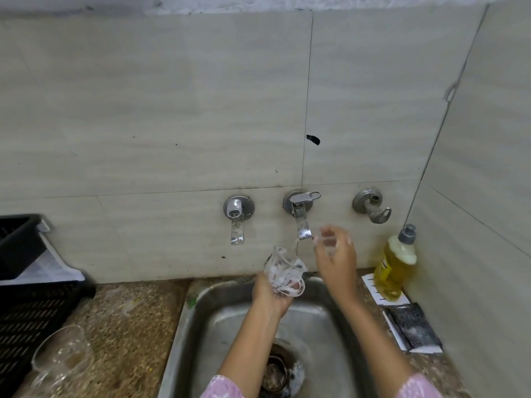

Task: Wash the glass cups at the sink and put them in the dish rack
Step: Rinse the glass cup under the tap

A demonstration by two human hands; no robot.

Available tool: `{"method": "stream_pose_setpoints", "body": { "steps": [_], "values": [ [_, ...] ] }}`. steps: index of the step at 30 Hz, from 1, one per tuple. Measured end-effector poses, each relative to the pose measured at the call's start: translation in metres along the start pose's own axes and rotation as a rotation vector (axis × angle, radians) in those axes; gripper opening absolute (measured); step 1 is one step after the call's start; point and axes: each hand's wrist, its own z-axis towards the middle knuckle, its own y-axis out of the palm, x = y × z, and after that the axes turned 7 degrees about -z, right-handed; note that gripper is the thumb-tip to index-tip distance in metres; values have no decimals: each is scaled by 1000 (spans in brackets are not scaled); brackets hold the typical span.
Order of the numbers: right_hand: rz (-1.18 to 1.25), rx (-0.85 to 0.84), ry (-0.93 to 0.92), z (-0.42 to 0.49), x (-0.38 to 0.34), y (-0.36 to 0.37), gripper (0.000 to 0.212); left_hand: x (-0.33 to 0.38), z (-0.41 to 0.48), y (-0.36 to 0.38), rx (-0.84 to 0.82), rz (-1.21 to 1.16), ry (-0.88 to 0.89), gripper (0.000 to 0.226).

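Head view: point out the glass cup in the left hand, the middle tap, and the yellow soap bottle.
glass cup (283,270), head view, on its soapy side wall.
middle tap (301,225), head view, on the spout.
yellow soap bottle (393,271), head view, on the bottle body.

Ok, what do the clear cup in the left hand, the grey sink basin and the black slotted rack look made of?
Clear cup, held by the left hand: glass, transparent with bright glints and white streaks. Grey sink basin: likely stainless steel, brushed, dull reflections. Black slotted rack: probably moulded plastic, matte, with even slots.
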Motion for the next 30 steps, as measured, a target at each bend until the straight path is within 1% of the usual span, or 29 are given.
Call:
{"method": "stream_pose_setpoints", "body": {
  "steps": [2, 4, 5, 6, 8, 10, 12, 14, 16, 17, 20, 22, 24, 25, 26, 28, 30],
  "values": [
    [58, -165, -8, -20, 9, 9, 23, 1, 7, 1, 3, 59, 8, 24],
    [87, -379, 12, -29, 16, 21, 10, 2, 14, 2, 58, 135, 33, 28],
    [84, -426, 40, -31, 20, 27, 11, 2, 19, 2, 87, 175, 54, 29],
    [80, -429, 77, -29, 24, 32, 14, 3, 24, 1, 110, 219, 73, 30],
    [121, -431, 169, -23, 28, 39, 11, 1, 31, 2, 127, 262, 96, 26],
    [164, -489, 195, -14, 29, 41, 7, 0, 34, 2, 118, 252, 99, 29],
    [45, -554, 123, -4, 29, 37, 8, 0, 33, -2, 79, 225, 59, 35],
    [-107, -622, 6, 3, 31, 34, 10, 1, 30, -10, 55, 215, -18, 37],
    [-127, -650, -35, 7, 33, 33, 14, 3, 28, -15, 39, 229, -89, 39],
    [-87, -645, -5, 7, 34, 34, 17, 3, 28, -17, 16, 240, -108, 40],
    [172, -545, 257, 7, 40, 39, 31, 5, 27, -19, -68, 291, -103, 37],
    [385, -452, 491, 5, 44, 42, 31, 10, 26, -17, -104, 361, -101, 36],
    [627, -449, 697, 3, 46, 44, 28, 14, 28, -12, -115, 426, -126, 42],
    [727, -465, 773, 2, 46, 46, 27, 16, 26, -9, -117, 448, -135, 40],
    [792, -470, 850, 1, 46, 48, 27, 16, 27, -7, -100, 471, -116, 35],
    [881, -464, 1007, 1, 44, 58, 27, 16, 29, -1, -7, 523, -22, 26],
    [968, -448, 1143, 0, 41, 70, 28, 15, 30, 4, 107, 483, 72, 23]
  ]
}}
